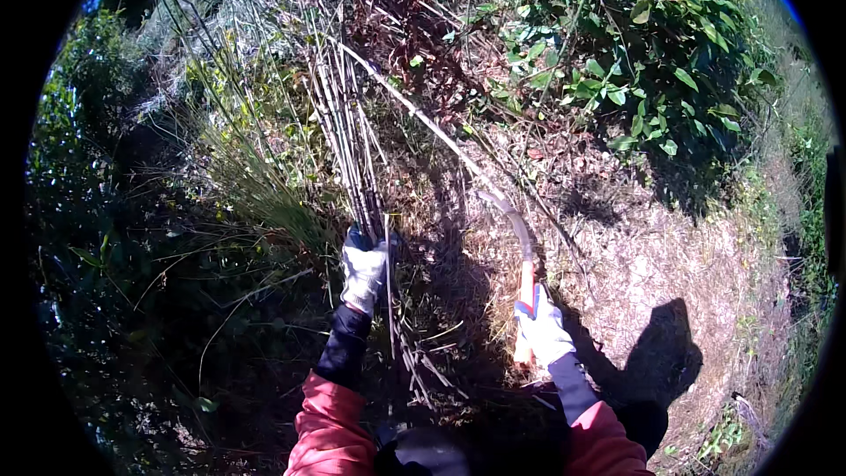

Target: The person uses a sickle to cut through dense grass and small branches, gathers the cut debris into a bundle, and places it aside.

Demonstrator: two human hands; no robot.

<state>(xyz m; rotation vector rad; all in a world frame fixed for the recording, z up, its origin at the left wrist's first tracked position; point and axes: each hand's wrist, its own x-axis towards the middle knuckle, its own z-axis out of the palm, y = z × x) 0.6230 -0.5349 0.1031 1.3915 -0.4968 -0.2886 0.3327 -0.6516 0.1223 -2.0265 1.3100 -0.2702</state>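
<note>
My left hand (pixel 363 271), in a white work glove with dark fingertips, is closed around a bundle of thin dry stalks (pixel 344 139). The bundle rises away from me, and its cut ends hang below the fist. On the right, my right hand (pixel 543 327), gloved in white, grips the pale wooden handle of a sickle (pixel 527 277). Its curved metal blade (pixel 515 221) points up and to the left. Beyond the blade's tip a long pale stem (pixel 423 116) slants to the upper left; I cannot tell whether the two touch.
A broad-leaved green shrub (pixel 634 59) fills the upper right. Green grass-like stems (pixel 264 192) grow left of the bundle. Dry, straw-covered ground (pixel 654 271) lies right of the sickle, with my shadow (pixel 661 350) on it. Cut stalk pieces (pixel 423 370) lie between my arms.
</note>
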